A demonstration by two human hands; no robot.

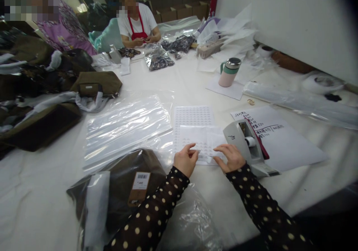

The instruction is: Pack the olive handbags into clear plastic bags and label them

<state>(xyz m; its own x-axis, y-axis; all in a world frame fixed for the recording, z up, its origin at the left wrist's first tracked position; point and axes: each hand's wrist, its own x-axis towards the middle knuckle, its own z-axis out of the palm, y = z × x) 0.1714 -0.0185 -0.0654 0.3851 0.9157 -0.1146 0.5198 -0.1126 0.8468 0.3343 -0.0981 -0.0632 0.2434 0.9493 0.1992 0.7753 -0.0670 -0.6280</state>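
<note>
Sheets of small printed labels [192,116] lie on the white table in front of me. Over their lower part, my left hand [187,159] has its thumb and fingers pressed together; what they hold, if anything, is too small to name. My right hand [229,158] is at the sheets' right edge, thumb and fingers apart, beside a grey tape dispenser [237,135]. A dark brown bag in clear plastic [120,191], with a barcode tag [140,180], lies at the lower left, partly behind my left forearm. Clear plastic bags [125,128] are stacked above it.
Brown bags [96,80] are piled at the left. A pink and green mug [229,72] stands on paper at the back. Handwritten paper [288,143] and a plastic roll [296,102] lie right. A person in a red apron [138,25] sits across the table, another person at far left.
</note>
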